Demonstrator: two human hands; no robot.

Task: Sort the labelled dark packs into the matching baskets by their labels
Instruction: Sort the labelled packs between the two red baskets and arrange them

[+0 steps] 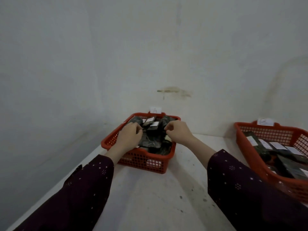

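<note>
Two hands are what I see at the centre, both reaching into the same red basket (141, 161). My left hand (131, 135) lies palm down on the heap of dark packs (151, 141), fingers curled over one near the basket's left wall; I cannot tell whether it truly grips a pack or only presses on it. My right hand (179, 131) hovers over the right side of the heap with fingers bent inward and thumb meeting fingertips in a narrow pinch, though whatever it pinches is too small and blurred for me to make out. Several packs in this heap carry small white labels (154, 124), lying at mixed angles and overlapping one another. A white card marked A (155, 110) stands at the basket's far rim, against the pale wall (116, 55). Both forearms wear dark sleeves (78, 189) with tiny pale dots. The basket sits on a white, speckled tabletop (150, 197). Well apart to the right sits a second red basket (270, 135), cut by the frame edge, holding more dark packs with white labels laid in a row, and its own card (265, 122), whose letter is too blurred to read.
</note>
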